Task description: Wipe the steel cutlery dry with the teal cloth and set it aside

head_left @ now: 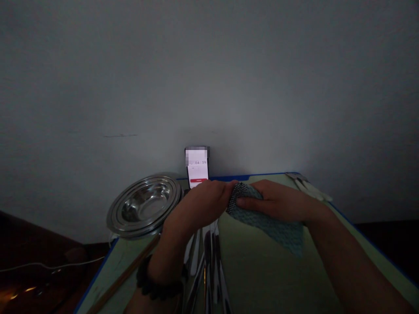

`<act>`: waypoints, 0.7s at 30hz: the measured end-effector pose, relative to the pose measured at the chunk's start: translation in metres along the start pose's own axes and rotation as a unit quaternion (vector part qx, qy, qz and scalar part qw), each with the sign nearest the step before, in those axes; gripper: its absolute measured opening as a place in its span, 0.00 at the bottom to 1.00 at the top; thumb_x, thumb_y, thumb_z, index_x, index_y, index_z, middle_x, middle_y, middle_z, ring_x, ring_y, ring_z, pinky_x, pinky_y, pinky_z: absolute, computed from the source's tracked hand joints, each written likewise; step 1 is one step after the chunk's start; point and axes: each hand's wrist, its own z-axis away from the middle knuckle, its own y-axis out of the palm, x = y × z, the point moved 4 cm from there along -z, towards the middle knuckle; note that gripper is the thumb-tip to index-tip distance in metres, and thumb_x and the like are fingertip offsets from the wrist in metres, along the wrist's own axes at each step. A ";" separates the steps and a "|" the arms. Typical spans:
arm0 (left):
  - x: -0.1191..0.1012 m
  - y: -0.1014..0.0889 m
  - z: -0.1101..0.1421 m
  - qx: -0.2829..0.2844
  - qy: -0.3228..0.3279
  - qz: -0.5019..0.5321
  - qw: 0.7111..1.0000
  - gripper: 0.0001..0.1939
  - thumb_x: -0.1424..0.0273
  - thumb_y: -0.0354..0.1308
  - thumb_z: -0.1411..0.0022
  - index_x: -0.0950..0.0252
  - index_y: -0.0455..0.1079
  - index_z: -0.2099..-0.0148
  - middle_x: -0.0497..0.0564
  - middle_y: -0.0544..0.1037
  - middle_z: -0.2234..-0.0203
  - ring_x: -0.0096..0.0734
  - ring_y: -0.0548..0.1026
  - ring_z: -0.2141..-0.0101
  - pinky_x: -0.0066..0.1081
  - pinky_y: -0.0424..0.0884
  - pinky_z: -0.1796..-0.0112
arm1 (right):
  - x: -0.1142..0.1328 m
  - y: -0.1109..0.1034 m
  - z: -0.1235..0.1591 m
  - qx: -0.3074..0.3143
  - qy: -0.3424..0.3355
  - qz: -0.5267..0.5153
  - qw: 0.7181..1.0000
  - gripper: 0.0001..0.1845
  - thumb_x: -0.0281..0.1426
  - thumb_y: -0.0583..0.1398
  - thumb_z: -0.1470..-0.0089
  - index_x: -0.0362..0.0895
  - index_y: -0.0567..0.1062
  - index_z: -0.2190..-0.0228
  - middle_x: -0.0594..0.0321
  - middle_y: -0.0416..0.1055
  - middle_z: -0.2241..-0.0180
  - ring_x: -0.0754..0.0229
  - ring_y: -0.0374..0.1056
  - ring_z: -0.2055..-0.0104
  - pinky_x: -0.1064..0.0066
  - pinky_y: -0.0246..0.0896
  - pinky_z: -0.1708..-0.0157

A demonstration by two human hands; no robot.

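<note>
My right hand (278, 200) is closed around a thin green-blue patterned cloth (275, 229), thumb on top, and a loose corner hangs down to the right. Against the cloth's left end, my left hand (211, 198) is closed, its fingertips mostly hidden behind the knuckles. Whether it grips the cloth or something wrapped inside cannot be made out. A dark beaded bracelet circles the left wrist. Below the hands, several metal table knives (209, 257) and other cutlery handles lie lengthwise on the green tabletop (262, 279), partly covered by the left forearm.
Nested steel bowls (147, 205) sit at the back left. Leaning against the grey wall is a lit phone (198, 168) showing a timer. White-handled utensils (309, 187) lie at the back right corner. A wooden stick (124, 274) lies along the left, beyond which runs a white cable (49, 264).
</note>
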 end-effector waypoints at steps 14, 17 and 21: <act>0.034 -0.051 0.037 -0.084 -0.136 0.160 0.974 0.24 0.54 0.39 0.36 0.65 0.64 0.73 0.47 0.70 0.84 0.26 0.68 0.80 0.26 0.63 0.76 | 0.004 -0.019 0.012 -0.083 -0.003 0.070 0.994 0.15 0.42 0.53 0.44 0.46 0.73 0.63 0.64 0.74 0.68 0.60 0.68 0.69 0.72 0.58 0.70; 0.032 -0.041 0.033 -0.053 -0.137 0.188 0.971 0.23 0.54 0.38 0.36 0.65 0.65 0.67 0.50 0.74 0.77 0.28 0.71 0.78 0.27 0.65 0.75 | 0.010 -0.020 0.016 -0.144 0.034 0.182 0.972 0.14 0.40 0.53 0.44 0.45 0.73 0.66 0.61 0.74 0.69 0.58 0.68 0.70 0.70 0.55 0.71; 0.027 -0.031 0.023 -0.069 -0.133 0.180 0.972 0.21 0.54 0.40 0.36 0.66 0.64 0.62 0.51 0.74 0.73 0.30 0.72 0.74 0.29 0.67 0.73 | 0.016 -0.020 0.017 -0.177 0.054 0.220 0.958 0.13 0.39 0.53 0.44 0.44 0.72 0.67 0.59 0.74 0.69 0.56 0.68 0.68 0.69 0.54 0.70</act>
